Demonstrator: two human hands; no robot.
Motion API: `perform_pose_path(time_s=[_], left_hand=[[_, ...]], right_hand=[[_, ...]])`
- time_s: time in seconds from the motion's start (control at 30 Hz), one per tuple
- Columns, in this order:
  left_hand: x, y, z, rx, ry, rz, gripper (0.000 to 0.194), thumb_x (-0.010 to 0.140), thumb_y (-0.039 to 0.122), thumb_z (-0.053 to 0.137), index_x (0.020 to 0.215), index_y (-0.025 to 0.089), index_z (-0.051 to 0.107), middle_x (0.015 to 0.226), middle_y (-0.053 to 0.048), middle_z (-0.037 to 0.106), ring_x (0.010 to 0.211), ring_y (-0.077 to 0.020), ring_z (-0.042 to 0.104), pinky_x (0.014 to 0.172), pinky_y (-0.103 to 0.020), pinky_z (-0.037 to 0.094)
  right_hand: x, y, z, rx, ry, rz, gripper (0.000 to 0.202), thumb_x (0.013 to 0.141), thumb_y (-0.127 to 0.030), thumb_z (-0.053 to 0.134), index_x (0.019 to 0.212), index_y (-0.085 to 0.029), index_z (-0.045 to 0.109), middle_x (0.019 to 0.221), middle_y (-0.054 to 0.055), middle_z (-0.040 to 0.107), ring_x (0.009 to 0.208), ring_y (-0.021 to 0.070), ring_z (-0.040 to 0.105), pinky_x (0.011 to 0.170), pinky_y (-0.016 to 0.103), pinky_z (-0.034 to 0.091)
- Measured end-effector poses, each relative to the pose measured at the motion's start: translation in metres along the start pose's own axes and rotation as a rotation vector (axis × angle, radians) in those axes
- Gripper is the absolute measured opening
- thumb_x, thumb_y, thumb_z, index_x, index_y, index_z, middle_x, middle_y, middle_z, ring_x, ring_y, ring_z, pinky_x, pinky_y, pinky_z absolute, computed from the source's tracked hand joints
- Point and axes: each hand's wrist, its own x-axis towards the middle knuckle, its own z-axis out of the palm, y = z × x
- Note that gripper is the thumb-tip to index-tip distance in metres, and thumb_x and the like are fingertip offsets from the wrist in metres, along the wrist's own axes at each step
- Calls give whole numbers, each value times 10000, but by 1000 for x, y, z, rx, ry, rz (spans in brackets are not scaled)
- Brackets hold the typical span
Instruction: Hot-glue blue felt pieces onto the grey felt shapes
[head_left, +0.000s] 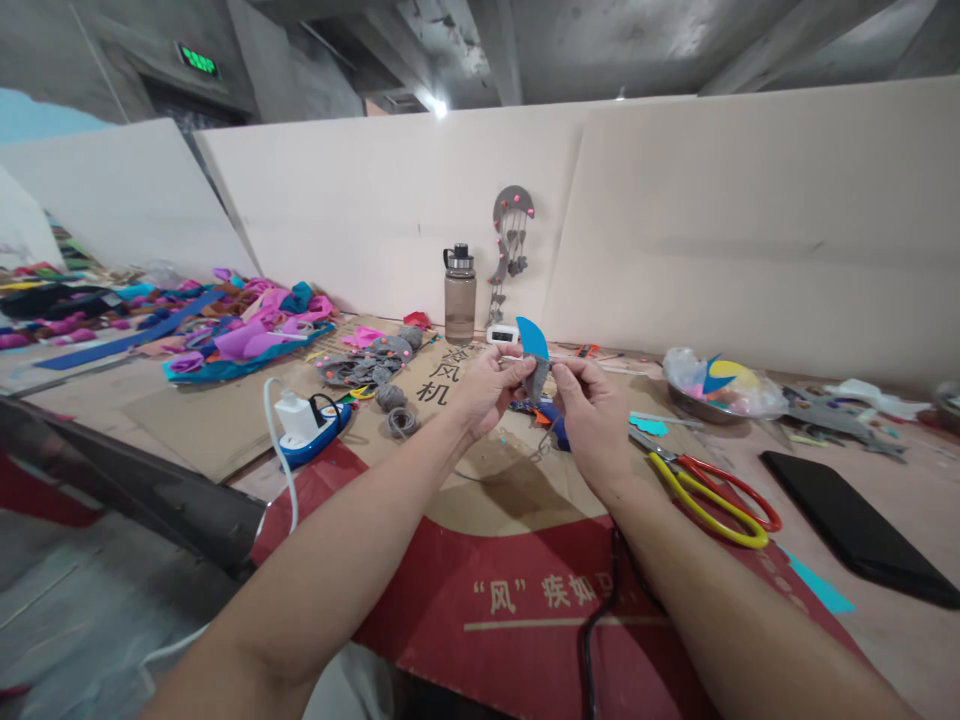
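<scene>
Over the middle of the cardboard, my left hand (487, 388) pinches a curved blue felt piece (532, 338) together with a grey felt piece (538, 378). The blue part points up above the fingers, and the grey part hangs below the thumb. My right hand (592, 405) is closed, thumb against fingers, at the right edge of these pieces; what it pinches is too small to make out. Beneath the hands lie dark blue yarn (556, 428) and a loose grey strand. Grey yarn balls (391, 397) sit left of my left hand.
Scissors (712, 490) with red and yellow handles and a black phone (855, 525) lie right. A bottle (460, 295) stands behind. Left are a power strip (319, 432) with a white cable and felt scraps (255, 335). A bowl (724, 408) holds coloured pieces. A grey moon-shaped hanging (513, 202) is on the wall.
</scene>
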Motion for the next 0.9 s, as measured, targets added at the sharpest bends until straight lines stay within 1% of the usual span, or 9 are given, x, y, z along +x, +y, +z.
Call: perform_pose_path(time_s=[0.07,0.13,0.3,0.43,0.63,0.9], left_hand=[[0,0,0,-2,-12,14,429,661,211,863,871,185,490,693,57,638,567,-70,574,508,-198,361],[0,0,-1,-7,-28,25,454,641,224,878,876,184,492,699,53,643,572,-74,577,502,-199,364],[1,-2,-2,-12,-47,21,486,610,247,903,892,173,514,726,43,656,580,-76,582,501,-199,373],[0,-2,-1,-14,-48,13,454,632,238,894,888,169,525,723,42,648,568,-72,573,508,-201,377],[-1,-1,0,-11,-66,6,446,648,242,885,890,177,517,711,50,637,562,-72,569,514,-198,378],[-2,-1,0,-2,-95,7,478,625,285,900,892,188,515,711,51,624,566,-74,559,522,-198,393]], right_hand=[[-2,-5,0,-68,42,-26,228,908,-428,595,857,-214,653,765,-3,573,694,140,502,668,278,403],[-3,-8,1,-124,68,-66,219,922,-410,578,863,-211,647,797,5,580,734,149,517,698,289,408],[-2,-12,0,-239,117,-175,197,929,-353,562,869,-192,659,817,15,597,779,162,531,757,310,411],[-3,-12,0,-201,117,-138,219,933,-374,550,877,-193,659,823,16,595,760,159,533,726,305,412],[-3,-9,0,-142,80,-69,237,932,-413,545,878,-205,645,783,8,570,738,157,521,697,294,414],[-3,-8,2,-64,31,-52,200,904,-382,578,835,-202,633,767,0,565,710,144,510,676,284,413]])
